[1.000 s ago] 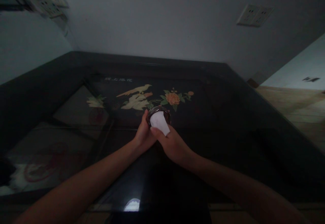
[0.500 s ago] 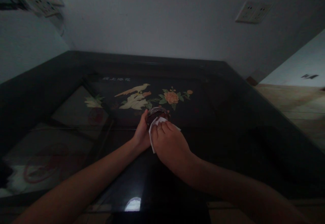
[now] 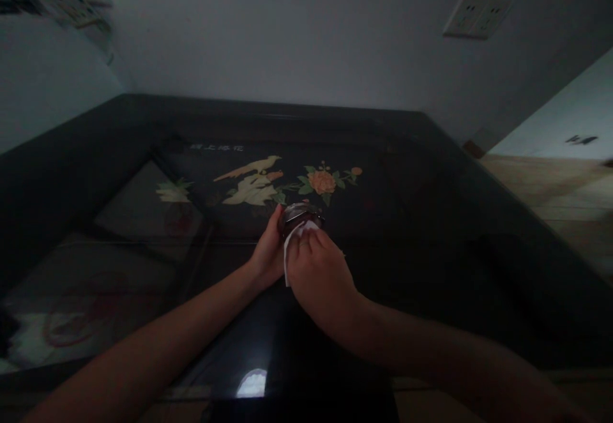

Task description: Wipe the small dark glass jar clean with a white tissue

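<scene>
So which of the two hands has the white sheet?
The right hand: it is bunched on the white sheet. The left hand instead holds the shiny, rounded object by its side.

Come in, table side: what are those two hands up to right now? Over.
Left hand gripping dark glossy round object. Right hand holding white tissue at its near edge. Tissue and right hand hide part of it.

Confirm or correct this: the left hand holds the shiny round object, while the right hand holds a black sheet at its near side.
Not right: the sheet is white, not black, as the head view shows. The rest stands: the left hand holds the shiny round object, and the right hand holds the sheet at its near side.
</scene>
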`<action>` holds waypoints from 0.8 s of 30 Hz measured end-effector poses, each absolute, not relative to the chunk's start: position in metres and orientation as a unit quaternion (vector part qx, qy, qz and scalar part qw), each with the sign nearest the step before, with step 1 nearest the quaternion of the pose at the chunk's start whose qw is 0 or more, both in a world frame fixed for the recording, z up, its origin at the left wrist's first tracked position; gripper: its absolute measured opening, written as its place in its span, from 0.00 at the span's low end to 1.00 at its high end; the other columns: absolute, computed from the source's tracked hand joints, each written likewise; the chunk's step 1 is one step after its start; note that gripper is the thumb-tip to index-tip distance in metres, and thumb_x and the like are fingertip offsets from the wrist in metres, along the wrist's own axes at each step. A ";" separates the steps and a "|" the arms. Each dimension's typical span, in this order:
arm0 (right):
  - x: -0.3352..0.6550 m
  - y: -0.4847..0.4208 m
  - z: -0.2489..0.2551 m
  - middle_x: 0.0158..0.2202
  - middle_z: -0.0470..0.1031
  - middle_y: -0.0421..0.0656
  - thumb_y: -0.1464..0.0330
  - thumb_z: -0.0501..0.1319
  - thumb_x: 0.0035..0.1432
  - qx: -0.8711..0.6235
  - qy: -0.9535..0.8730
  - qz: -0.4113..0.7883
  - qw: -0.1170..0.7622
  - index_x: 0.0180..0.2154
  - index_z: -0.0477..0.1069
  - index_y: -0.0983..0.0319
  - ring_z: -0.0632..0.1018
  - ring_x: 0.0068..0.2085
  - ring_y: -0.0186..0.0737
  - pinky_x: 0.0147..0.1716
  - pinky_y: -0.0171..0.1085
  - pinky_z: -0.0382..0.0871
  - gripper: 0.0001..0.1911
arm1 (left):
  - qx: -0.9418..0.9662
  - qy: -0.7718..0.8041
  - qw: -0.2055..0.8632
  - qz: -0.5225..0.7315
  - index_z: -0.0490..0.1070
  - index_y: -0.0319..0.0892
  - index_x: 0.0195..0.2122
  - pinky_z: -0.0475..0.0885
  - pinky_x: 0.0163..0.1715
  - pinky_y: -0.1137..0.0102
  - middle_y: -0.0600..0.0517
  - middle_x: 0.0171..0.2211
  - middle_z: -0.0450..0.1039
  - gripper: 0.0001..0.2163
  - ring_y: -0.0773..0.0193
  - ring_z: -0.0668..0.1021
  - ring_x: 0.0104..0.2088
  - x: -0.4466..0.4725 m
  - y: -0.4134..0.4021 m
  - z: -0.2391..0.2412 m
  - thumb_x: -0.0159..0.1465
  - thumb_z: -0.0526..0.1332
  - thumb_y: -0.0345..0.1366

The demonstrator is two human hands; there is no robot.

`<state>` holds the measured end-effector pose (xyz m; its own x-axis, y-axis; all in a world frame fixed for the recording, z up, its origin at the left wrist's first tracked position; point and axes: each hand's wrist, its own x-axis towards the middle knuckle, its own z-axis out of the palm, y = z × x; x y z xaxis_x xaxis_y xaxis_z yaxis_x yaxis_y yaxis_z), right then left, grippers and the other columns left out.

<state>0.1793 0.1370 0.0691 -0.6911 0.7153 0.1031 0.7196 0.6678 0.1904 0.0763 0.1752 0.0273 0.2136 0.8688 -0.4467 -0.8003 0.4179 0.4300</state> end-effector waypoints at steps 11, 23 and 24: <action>0.183 0.153 0.071 0.48 0.76 0.50 0.71 0.49 0.67 -0.419 -0.796 0.367 0.236 0.48 0.68 0.66 0.78 0.46 0.43 0.48 0.40 0.70 0.13 | 0.058 0.296 0.761 0.574 0.72 0.39 0.51 0.67 0.55 0.60 0.45 0.42 0.79 0.23 0.53 0.77 0.49 0.078 0.175 0.033 0.71 0.43 0.46; 0.182 0.152 0.074 0.45 0.77 0.56 0.73 0.52 0.66 -0.387 -0.903 0.154 0.100 0.48 0.69 0.71 0.78 0.47 0.49 0.48 0.44 0.71 0.13 | 0.032 0.295 0.783 0.547 0.73 0.35 0.49 0.65 0.57 0.61 0.44 0.37 0.80 0.27 0.55 0.78 0.48 0.075 0.179 0.025 0.70 0.41 0.49; 0.182 0.151 0.074 0.47 0.77 0.57 0.74 0.52 0.65 -0.373 -0.918 0.102 0.083 0.48 0.70 0.72 0.78 0.48 0.49 0.49 0.45 0.70 0.13 | 0.031 0.296 0.786 0.542 0.73 0.33 0.48 0.65 0.57 0.61 0.43 0.37 0.80 0.28 0.55 0.78 0.47 0.074 0.180 0.023 0.70 0.41 0.49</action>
